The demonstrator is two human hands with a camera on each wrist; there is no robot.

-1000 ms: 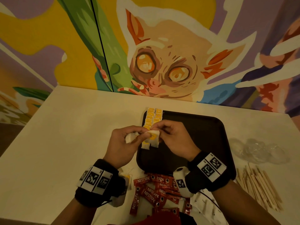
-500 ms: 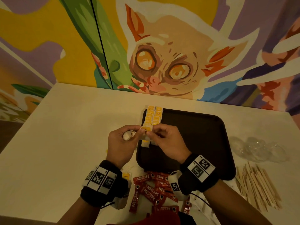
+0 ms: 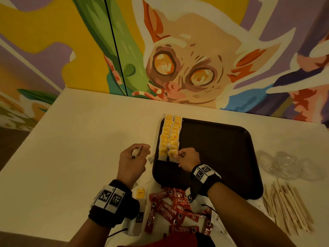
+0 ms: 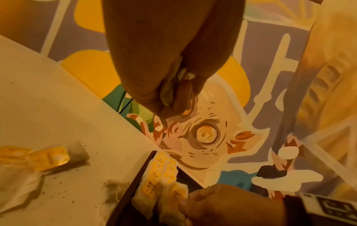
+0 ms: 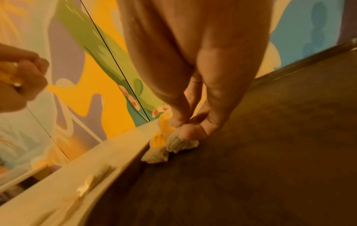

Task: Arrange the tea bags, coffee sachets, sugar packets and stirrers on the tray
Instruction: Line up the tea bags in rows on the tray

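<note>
A dark tray (image 3: 222, 157) lies on the white table. Two rows of yellow-tagged tea bags (image 3: 170, 136) run along its left side. My right hand (image 3: 179, 156) pinches the nearest tea bag (image 3: 172, 155) of the right row and holds it down on the tray; in the right wrist view my thumb and fingers (image 5: 190, 131) press that tea bag (image 5: 181, 143). My left hand (image 3: 138, 154) hovers left of the tray, curled round more tea bags (image 4: 170, 88). Red coffee sachets (image 3: 170, 209) lie near me, wooden stirrers (image 3: 288, 205) at the right.
Crumpled clear plastic (image 3: 288, 164) lies right of the tray. A loose tea bag (image 3: 140, 193) sits near my left wrist, others (image 4: 50, 159) on the table at left. A painted wall borders the table's far edge.
My hands have separated. The right hand carried one tea bag down onto the tray at the near end of the right row; the left hand moved left, keeping its tea bags.
</note>
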